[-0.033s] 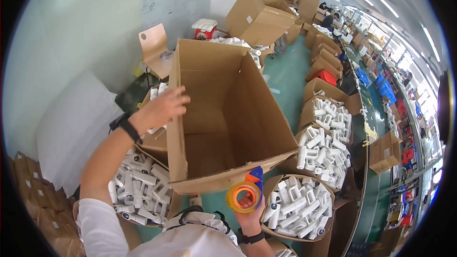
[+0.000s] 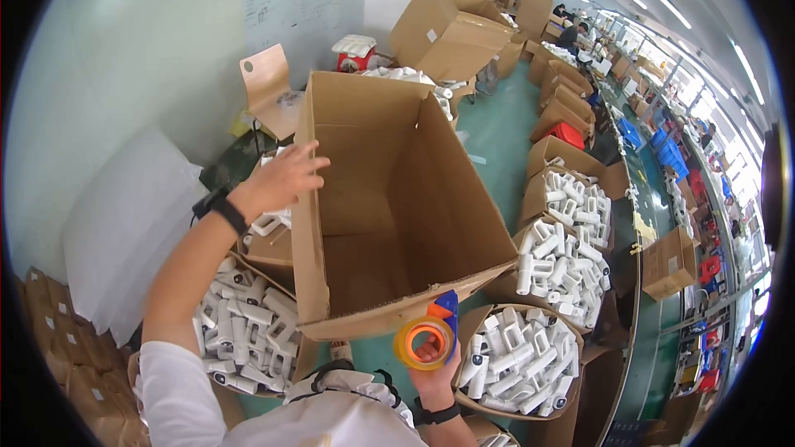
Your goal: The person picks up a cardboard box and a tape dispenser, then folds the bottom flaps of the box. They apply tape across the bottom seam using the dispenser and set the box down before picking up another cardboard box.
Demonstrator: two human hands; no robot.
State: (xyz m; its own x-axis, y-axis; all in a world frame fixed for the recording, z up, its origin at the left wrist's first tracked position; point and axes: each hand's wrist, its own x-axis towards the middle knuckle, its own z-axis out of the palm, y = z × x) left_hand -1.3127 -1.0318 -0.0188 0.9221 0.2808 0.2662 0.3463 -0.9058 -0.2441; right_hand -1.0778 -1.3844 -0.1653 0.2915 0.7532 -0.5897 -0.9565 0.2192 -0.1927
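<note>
- Left hand (image 2: pixel 281 178) is held loosely spread at the left wall of the big open cardboard box (image 2: pixel 451 178); whether the rim is actually being touched can't really be told from here.
- Blue tape dispenser (image 2: pixel 445 324) with a yellow-orange roll is gripped in the right hand (image 2: pixel 432 379), right by the box's near edge.
- White plastic parts (image 2: pixel 522 360) are heaped on both sides.

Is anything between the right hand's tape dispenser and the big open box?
Nothing visible: the tape dispenser in the right hand overlaps the near side of the open box in view; contact is unclear.
</note>
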